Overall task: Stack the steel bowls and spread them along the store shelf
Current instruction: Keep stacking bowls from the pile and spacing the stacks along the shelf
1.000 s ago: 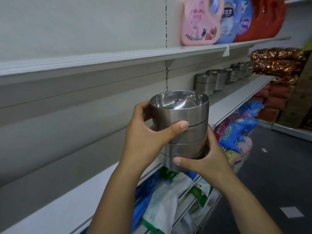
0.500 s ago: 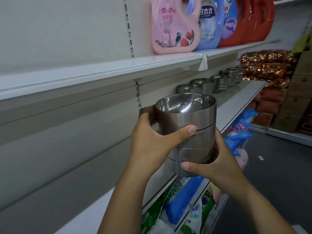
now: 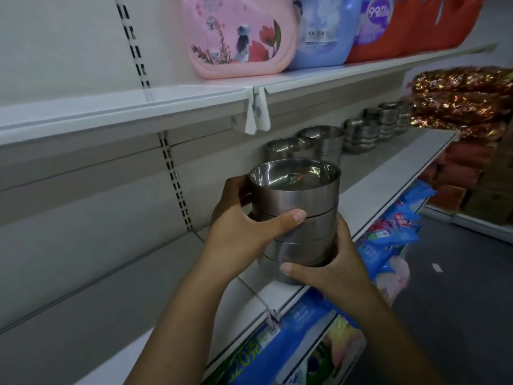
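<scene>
I hold a stack of steel bowls (image 3: 298, 201) upright in both hands, just above the front of the white store shelf (image 3: 369, 190). My left hand (image 3: 241, 229) wraps the upper left side, thumb across the front. My right hand (image 3: 330, 268) cups the bottom right, thumb under the lowest bowl. Behind it on the same shelf stand more bowl stacks: one close (image 3: 288, 148), another (image 3: 323, 137) beside it, and several farther along (image 3: 361, 134) toward the right.
The shelf above (image 3: 333, 79) carries a pink detergent jug (image 3: 238, 40), a blue one (image 3: 324, 31) and red ones (image 3: 416, 26). Blue packaged goods (image 3: 388, 240) fill the lower shelf. Gold foil packs (image 3: 460, 101) and cartons stand at the far right. Dark aisle floor (image 3: 458, 301) is to my right.
I have moved along the aisle toward the other bowl stacks, which now look closer. The stack stays in both hands with the same grip, lower and nearer the shelf surface.
</scene>
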Tool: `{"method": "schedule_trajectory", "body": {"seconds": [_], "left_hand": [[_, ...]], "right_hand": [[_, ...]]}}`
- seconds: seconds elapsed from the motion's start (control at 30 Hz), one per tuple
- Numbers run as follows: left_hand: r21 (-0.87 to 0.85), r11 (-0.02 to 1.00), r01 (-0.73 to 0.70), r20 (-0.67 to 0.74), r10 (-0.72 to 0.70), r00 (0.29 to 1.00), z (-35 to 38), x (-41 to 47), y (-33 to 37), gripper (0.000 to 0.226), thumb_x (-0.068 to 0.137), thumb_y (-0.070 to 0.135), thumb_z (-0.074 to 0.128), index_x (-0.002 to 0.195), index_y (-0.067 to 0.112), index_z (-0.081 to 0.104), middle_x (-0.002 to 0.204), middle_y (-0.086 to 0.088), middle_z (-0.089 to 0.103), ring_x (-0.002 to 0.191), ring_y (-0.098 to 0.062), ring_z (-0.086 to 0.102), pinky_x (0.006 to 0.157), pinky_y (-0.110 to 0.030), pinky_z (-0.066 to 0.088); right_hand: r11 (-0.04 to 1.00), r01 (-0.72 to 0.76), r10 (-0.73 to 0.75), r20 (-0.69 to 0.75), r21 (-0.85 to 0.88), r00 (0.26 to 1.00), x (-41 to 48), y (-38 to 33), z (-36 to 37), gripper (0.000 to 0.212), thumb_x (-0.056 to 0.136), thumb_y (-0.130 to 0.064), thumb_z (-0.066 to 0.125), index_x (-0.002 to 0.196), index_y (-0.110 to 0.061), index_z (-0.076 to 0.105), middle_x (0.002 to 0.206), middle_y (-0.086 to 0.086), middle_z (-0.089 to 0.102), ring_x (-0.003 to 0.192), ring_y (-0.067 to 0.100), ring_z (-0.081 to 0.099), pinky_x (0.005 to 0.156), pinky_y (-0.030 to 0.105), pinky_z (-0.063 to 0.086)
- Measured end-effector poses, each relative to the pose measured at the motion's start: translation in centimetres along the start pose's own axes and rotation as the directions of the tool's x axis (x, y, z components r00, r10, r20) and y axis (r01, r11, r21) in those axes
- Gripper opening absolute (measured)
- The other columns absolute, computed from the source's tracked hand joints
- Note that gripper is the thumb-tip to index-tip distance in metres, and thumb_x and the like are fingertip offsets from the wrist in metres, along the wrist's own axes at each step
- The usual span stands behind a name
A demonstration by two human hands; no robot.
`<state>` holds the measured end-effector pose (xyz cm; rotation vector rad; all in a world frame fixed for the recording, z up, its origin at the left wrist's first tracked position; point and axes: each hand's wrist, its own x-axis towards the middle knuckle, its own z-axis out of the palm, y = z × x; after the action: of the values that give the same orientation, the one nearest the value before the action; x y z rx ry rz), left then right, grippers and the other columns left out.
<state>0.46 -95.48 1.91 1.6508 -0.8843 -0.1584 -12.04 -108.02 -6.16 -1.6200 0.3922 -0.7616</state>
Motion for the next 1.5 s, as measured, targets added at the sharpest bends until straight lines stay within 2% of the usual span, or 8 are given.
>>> {"method": "schedule_trajectory", "body": {"seconds": [0.17,0.3,0.6,0.73,0.9,1.07,1.23,1.5], "left_hand": [[0.045,0.996,0.079,-0.137,-0.072,0.988,2.8,2.5,-1.2,0.086,0.052,0.055,0.091,0.127,0.036,0.053,0.122,0.02,0.065,0.116,0.004,0.059,0.091,-0.021,0.053],[0.06,0.989,0.137,-0.27,-0.116,0.956,4.7,4.0,-1.5,0.087,0.049,0.054,0.091,0.126,0.036,0.053,0.122,0.02,0.064,0.12,0.002,0.057,0.092,-0.022,0.051],[0.046,0.987,0.154,-0.538,-0.106,0.837,7.4,5.8,-2.6,0.081,0.061,0.034,0.093,0.132,0.034,0.054,0.118,0.024,0.063,0.109,0.015,0.058,0.081,-0.007,0.053],[0.137,0.972,0.19,-0.546,-0.086,0.833,6.7,7.3,-2.8,0.076,0.07,0.037,0.089,0.135,0.029,0.049,0.116,0.029,0.055,0.103,0.017,0.052,0.067,0.003,0.043],[0.209,0.95,0.231,-0.539,-0.085,0.838,5.4,8.5,-3.6,0.084,0.067,0.046,0.088,0.139,0.03,0.048,0.128,0.022,0.058,0.115,0.008,0.055,0.086,-0.011,0.044],[0.258,0.936,0.241,-0.491,-0.087,0.867,4.8,9.8,-3.9,0.09,0.065,0.053,0.084,0.142,0.032,0.044,0.13,0.022,0.054,0.115,0.008,0.051,0.086,-0.012,0.041],[0.301,0.915,0.268,-0.492,-0.091,0.866,3.7,11.1,-4.3,0.079,0.071,0.038,0.089,0.138,0.03,0.047,0.123,0.019,0.056,0.108,0.004,0.055,0.079,-0.009,0.043],[0.349,0.891,0.289,-0.472,-0.099,0.876,2.8,12.3,-4.1,0.068,0.074,0.035,0.088,0.128,0.035,0.046,0.115,0.024,0.055,0.102,0.008,0.055,0.073,-0.007,0.042]], "right_hand": [[0.999,-0.025,0.029,0.139,-0.031,0.99,5.1,2.7,-2.6,0.113,0.05,-0.023,0.102,0.141,-0.049,0.041,0.126,-0.014,0.069,0.115,0.006,0.067,0.091,0.03,0.059],[0.998,-0.017,0.033,0.276,-0.057,0.96,9.3,3.8,-4.1,0.117,0.045,-0.038,0.102,0.142,-0.051,0.037,0.13,-0.019,0.065,0.118,0.001,0.063,0.096,0.033,0.058],[0.998,0.034,-0.053,0.56,0.043,0.827,15.6,4.9,-4.0,0.105,0.065,-0.013,0.096,0.143,-0.043,0.033,0.129,-0.021,0.062,0.116,-0.007,0.061,0.083,0.01,0.052],[0.996,0.032,-0.075,0.606,0.081,0.792,17.9,5.2,-2.8,0.104,0.064,-0.011,0.096,0.135,-0.052,0.032,0.132,-0.019,0.058,0.11,-0.012,0.06,0.08,0.011,0.054],[0.992,0.053,-0.111,0.61,0.113,0.784,19.8,6.0,-1.1,0.108,0.061,0.004,0.094,0.134,-0.048,0.034,0.13,-0.018,0.059,0.112,-0.008,0.063,0.08,0.015,0.056],[0.992,0.036,-0.103,0.631,0.118,0.769,21.7,6.0,-0.3,0.11,0.065,0.005,0.091,0.146,-0.029,0.025,0.125,-0.017,0.055,0.092,-0.027,0.058,0.068,-0.001,0.047],[0.998,0.054,-0.057,0.631,0.023,0.774,23.4,6.8,0.7,0.122,0.061,-0.012,0.098,0.155,-0.025,0.021,0.133,-0.011,0.053,0.121,0.009,0.056,0.07,-0.003,0.045],[0.998,0.052,-0.023,0.64,-0.027,0.768,24.1,6.9,1.7,0.128,0.061,-0.025,0.099,0.157,-0.026,0.014,0.146,-0.004,0.052,0.127,0.014,0.054,0.089,0.018,0.046]]}}
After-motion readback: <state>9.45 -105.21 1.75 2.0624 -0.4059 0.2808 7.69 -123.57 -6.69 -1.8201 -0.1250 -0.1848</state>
